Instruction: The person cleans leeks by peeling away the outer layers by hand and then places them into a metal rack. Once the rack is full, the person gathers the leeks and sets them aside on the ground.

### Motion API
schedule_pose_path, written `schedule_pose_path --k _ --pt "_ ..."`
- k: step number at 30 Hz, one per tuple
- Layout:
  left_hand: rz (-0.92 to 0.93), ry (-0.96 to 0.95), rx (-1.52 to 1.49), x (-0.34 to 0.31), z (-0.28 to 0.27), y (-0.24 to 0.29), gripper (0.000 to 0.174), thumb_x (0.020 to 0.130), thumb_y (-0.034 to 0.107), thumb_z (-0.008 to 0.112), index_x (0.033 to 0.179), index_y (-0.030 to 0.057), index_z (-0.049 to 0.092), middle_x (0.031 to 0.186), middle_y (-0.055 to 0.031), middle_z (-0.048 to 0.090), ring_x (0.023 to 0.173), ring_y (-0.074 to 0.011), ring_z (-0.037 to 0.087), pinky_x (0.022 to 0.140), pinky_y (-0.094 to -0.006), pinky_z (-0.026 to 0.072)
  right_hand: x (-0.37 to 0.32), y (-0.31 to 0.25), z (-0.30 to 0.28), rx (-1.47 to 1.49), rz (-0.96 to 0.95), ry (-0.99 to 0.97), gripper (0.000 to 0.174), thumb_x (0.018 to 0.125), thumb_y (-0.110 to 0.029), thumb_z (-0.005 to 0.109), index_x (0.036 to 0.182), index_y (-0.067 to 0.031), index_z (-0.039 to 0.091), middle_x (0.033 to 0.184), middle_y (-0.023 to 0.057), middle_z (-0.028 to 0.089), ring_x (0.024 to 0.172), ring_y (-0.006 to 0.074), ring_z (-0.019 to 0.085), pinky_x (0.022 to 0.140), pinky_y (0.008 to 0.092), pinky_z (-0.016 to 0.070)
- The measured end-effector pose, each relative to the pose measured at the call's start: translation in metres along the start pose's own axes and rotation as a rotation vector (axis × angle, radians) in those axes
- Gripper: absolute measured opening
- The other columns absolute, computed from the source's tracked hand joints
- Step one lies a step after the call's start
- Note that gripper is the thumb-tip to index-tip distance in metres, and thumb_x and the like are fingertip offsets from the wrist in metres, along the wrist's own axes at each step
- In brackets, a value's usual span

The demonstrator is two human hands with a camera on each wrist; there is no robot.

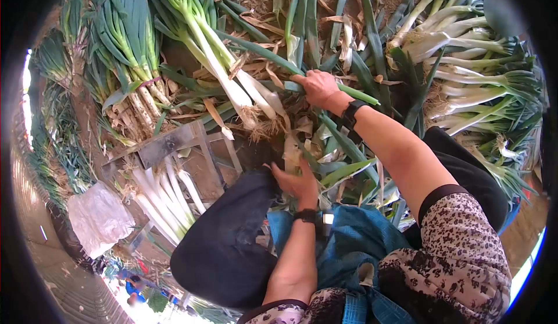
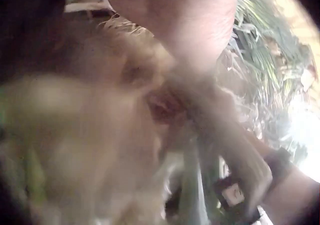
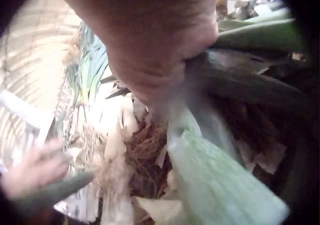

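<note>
In the head view my right hand (image 1: 322,91) grips long green onion leaves. A pale green leaf (image 3: 225,177) juts out below that hand in the right wrist view. My left hand (image 1: 296,181) is lower, beside the dark-clothed knee (image 1: 232,231), with its fingers extended and holding nothing visible. Dry papery leaves (image 1: 293,149) hang just above it. Left of the right hand lie large green onions (image 1: 232,91) with white stalks and roots. The left wrist view is blurred, with tan husk-like matter (image 2: 80,135) below the hand (image 2: 175,20).
A metal stand (image 1: 168,143) is at the left, with peeled white green onions (image 1: 165,199) beneath its bar. Tied bundles (image 1: 131,39) are at upper left, and more peeled onions (image 1: 465,85) lie at right. A pale plastic bag (image 1: 99,219) sits at lower left. Leaf scraps cover the ground.
</note>
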State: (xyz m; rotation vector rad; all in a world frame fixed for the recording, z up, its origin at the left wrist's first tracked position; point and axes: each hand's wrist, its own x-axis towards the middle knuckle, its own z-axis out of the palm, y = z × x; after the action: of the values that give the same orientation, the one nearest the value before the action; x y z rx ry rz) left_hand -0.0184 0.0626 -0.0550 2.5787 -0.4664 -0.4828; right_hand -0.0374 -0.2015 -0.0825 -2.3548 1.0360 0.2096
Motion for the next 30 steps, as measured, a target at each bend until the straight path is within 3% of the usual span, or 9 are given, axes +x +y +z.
schedule_pose_path --k 4,5,9,13,17,23,25,29,30 --pt "-0.483 -0.266 0.164 -0.037 -0.014 -0.016 0.088 0.079 0.044 0.070 0.138 -0.0071 0.031 0.138 -0.0305 0.036 0.129 -0.0436 0.034 0.107 -0.0504 0.0273 -0.031 0.027 -0.022 0.051 0.037 -0.058 0.049 0.070 -0.008 0.061 0.118 -0.0207 0.060 0.087 0.0153 0.067 0.086 0.0345 0.064 0.074 0.0443 0.0513" --pt "-0.477 -0.273 0.156 -0.033 -0.012 -0.010 0.088 0.079 0.044 0.070 0.138 -0.0071 0.031 0.138 -0.0305 0.036 0.129 -0.0436 0.034 0.107 -0.0504 0.0273 -0.042 0.037 -0.021 0.042 0.044 -0.053 0.049 0.070 -0.008 0.061 0.118 -0.0207 0.060 0.087 0.0153 0.067 0.086 0.0345 0.064 0.074 0.0443 0.0513" --pt "0.414 0.145 -0.092 0.045 -0.011 0.067 0.078 0.078 0.034 0.068 0.136 -0.0048 0.035 0.134 -0.0326 0.039 0.129 -0.0462 0.033 0.107 -0.0531 0.0267 -0.060 0.050 -0.018 0.131 0.119 0.014 0.045 0.069 -0.007 0.060 0.113 -0.0180 0.063 0.089 0.0160 0.067 0.087 0.0347 0.064 0.076 0.0455 0.0506" --pt "0.858 -0.013 0.315 0.105 0.005 0.129 0.058 0.074 0.027 0.066 0.126 0.0049 0.054 0.140 -0.0294 0.037 0.134 -0.0419 0.029 0.108 -0.0599 0.0175 -0.063 0.047 -0.022 0.187 0.169 0.039 0.045 0.070 -0.008 0.060 0.114 -0.0189 0.064 0.091 0.0163 0.067 0.089 0.0351 0.064 0.079 0.0452 0.0506" --pt "1.224 -0.301 0.881 0.143 0.052 0.118 0.040 0.084 0.024 0.048 0.120 0.0111 0.059 0.136 -0.0103 0.048 0.135 -0.0386 0.030 0.112 -0.0593 0.0138 -0.058 0.050 -0.021 0.294 0.236 -0.032 0.048 0.071 -0.011 0.061 0.118 -0.0208 0.063 0.094 0.0176 0.067 0.091 0.0349 0.064 0.080 0.0451 0.0506" --pt "1.268 -0.542 1.019 0.166 0.026 0.123 0.041 0.087 0.037 0.052 0.117 0.0113 0.058 0.124 -0.0068 0.052 0.125 -0.0337 0.040 0.109 -0.0602 0.0176 -0.055 0.050 -0.017 0.269 0.160 -0.049 0.049 0.071 -0.012 0.062 0.118 -0.0221 0.063 0.090 0.0164 0.067 0.088 0.0350 0.064 0.077 0.0456 0.0511" --pt "1.345 -0.485 1.030 0.174 0.019 0.115 0.038 0.085 0.037 0.053 0.113 0.0115 0.061 0.119 -0.0060 0.054 0.119 -0.0322 0.044 0.108 -0.0602 0.0191 -0.055 0.051 -0.022 0.257 0.160 -0.056 0.049 0.071 -0.012 0.061 0.119 -0.0223 0.062 0.089 0.0154 0.067 0.087 0.0349 0.064 0.076 0.0455 0.0511" --pt "1.165 -0.557 1.082 0.178 0.018 0.093 0.031 0.082 0.029 0.055 0.107 0.0147 0.065 0.111 -0.0051 0.061 0.112 -0.0307 0.051 0.108 -0.0590 0.0216 -0.072 0.065 -0.036 0.231 0.161 -0.055 0.045 0.070 -0.010 0.059 0.113 -0.0199 0.065 0.089 0.0155 0.067 0.087 0.0348 0.064 0.075 0.0456 0.0513" --pt "1.272 -0.517 1.094 0.177 -0.002 0.083 0.028 0.080 0.025 0.057 0.104 0.0166 0.067 0.105 -0.0045 0.062 0.109 -0.0293 0.052 0.106 -0.0586 0.0246 -0.083 0.078 -0.039 0.181 0.153 -0.048 0.041 0.070 -0.010 0.059 0.109 -0.0187 0.066 0.089 0.0153 0.067 0.087 0.0346 0.064 0.075 0.0455 0.0513"
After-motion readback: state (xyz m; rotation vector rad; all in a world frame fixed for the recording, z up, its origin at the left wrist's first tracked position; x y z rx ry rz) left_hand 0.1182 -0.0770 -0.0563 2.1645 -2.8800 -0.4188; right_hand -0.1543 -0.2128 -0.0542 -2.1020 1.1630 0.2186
